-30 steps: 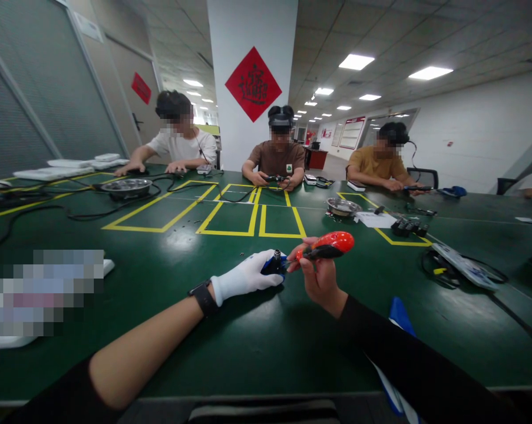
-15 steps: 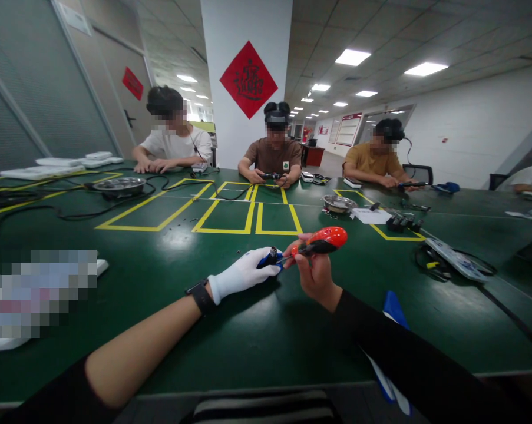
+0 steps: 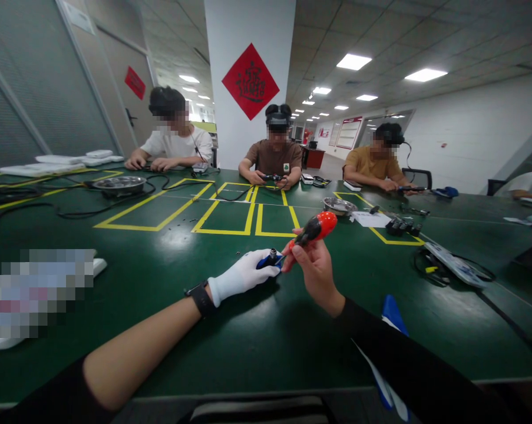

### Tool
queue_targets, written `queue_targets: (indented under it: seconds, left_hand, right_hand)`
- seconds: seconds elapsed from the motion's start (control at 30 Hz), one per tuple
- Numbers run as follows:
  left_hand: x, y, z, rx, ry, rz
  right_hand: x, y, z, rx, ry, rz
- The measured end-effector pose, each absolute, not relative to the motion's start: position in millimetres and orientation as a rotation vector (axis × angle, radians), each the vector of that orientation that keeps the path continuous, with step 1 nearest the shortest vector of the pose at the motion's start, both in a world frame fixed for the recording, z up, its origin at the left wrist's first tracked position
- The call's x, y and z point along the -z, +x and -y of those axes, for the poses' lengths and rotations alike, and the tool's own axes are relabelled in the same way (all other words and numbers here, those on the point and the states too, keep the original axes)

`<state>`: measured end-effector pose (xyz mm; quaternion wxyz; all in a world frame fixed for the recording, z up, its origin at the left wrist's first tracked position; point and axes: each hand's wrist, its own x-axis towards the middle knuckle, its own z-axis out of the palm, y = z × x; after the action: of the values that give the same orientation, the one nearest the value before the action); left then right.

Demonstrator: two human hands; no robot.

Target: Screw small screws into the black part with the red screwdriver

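Observation:
My left hand (image 3: 243, 275), in a white glove with blue fingertips, is closed around a small dark part with a metal cylindrical end (image 3: 273, 253) sticking up. The glove hides most of the part, so its kind does not show. In my bare right hand (image 3: 316, 268) is a screwdriver (image 3: 319, 227) with a red and black handle, tilted up to the right. Its thin shaft points down-left at the part in my left hand. Whether the tip touches a screw cannot be made out. Both hands are just above the green table (image 3: 248, 335).
A blue and white glove (image 3: 395, 315) lies beside my right forearm. Metal bowls (image 3: 339, 205) (image 3: 121, 185), black parts (image 3: 402, 227), a white paper (image 3: 370, 219) and a cabled power strip (image 3: 455, 263) are on the table. Several people sit across; a blurred white object (image 3: 98, 268) lies left.
The screwdriver's handle has swung left and turned, showing more black. My right hand has shifted slightly and changed its finger position on it. My left hand stays in place.

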<state>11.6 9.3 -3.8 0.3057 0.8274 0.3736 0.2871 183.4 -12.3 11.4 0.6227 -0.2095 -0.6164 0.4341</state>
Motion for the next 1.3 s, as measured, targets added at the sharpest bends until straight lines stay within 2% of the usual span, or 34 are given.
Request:
queue_targets:
  seconds: [0.33,1.3]
  left_hand:
    - [11.2,11.7,-13.3,-0.898,2.282,-0.931]
    - [4.9,13.0,-8.3,-0.802,2.268,-1.115]
  right_hand:
    - [-9.3,181.7,13.8,-0.953,-0.485,1.378]
    - [-13.5,185.8,13.6,-0.979,-0.505,1.299]
